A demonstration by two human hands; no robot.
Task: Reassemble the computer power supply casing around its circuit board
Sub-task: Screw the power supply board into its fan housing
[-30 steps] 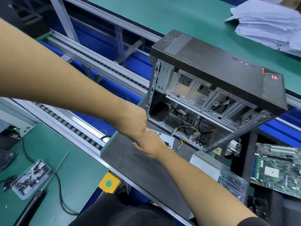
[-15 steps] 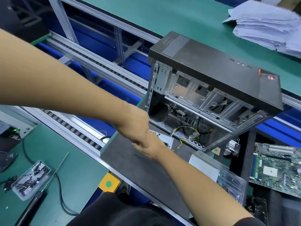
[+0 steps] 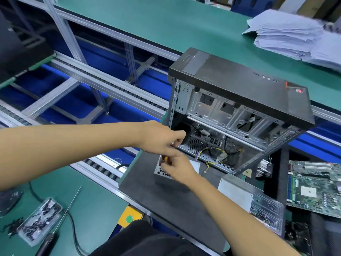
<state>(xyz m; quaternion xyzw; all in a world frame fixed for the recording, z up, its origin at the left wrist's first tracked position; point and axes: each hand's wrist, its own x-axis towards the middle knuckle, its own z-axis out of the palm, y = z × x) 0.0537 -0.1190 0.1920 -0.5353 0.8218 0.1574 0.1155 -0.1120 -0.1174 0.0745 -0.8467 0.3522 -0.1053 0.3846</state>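
At 8 o'clock on the green tabletop (image 3: 103, 196) lie a clear screw box (image 3: 39, 219) and a long-shafted screwdriver (image 3: 60, 221), both untouched and well apart from the work.

The left hand (image 3: 160, 138) reaches in from 9 o'clock, fingers curled and pinched downward at the top edge of the power supply casing (image 3: 163, 170). What it grips cannot be told; the fingertips are blurred and partly hidden.

The right hand (image 3: 178, 168) comes up from 5 o'clock, fingers closed on the same edge, just beside a small orange part (image 3: 165, 159). The two hands touch or nearly touch.

The casing, perforated silver metal, sits near frame centre on the dark grey pallet (image 3: 166, 196), just in front of the open computer tower (image 3: 238, 115). Wires (image 3: 210, 154) run from it into the tower. A flat silver panel (image 3: 235, 191) lies at 4 o'clock, a motherboard (image 3: 313, 189) at 3 o'clock.

Judgement: the step in hand appears to be seating the board or its leads inside the shell. Recommended: keep the wires clear of the seam, align the edges squarely before pressing, steady the shell with one hand, and fetch screws only once the halves sit flush.
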